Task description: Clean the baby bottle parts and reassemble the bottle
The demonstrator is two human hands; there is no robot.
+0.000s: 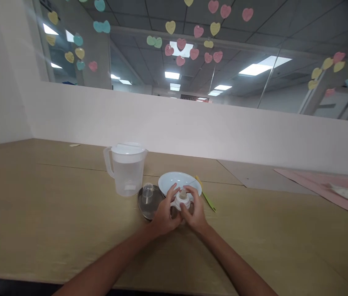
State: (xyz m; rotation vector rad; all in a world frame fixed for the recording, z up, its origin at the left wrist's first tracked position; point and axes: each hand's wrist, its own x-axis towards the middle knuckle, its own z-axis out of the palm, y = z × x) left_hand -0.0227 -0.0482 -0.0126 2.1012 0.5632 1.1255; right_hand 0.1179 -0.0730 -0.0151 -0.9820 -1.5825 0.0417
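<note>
Both hands hold a baby bottle [182, 201], with its white collar, side handle and translucent teat facing up at me. My left hand [168, 211] is closed around its left side, with the fingertips near the collar. From the right, my right hand [194, 207] grips it with thumb and fingers. The lower part of the bottle is mostly hidden by the hands. Just behind it is a white bowl [174, 178]. To the left, a clear dome-shaped cap [148, 192] stands on a round metal tray [143, 207].
A lidded clear pitcher [128, 174] with water stands at the back left. Right of the bowl lies a green-and-yellow brush-like tool [208, 199]. A pink sheet [312, 185] bearing a white item covers the far right. A wall with a window rises behind the table [69, 222].
</note>
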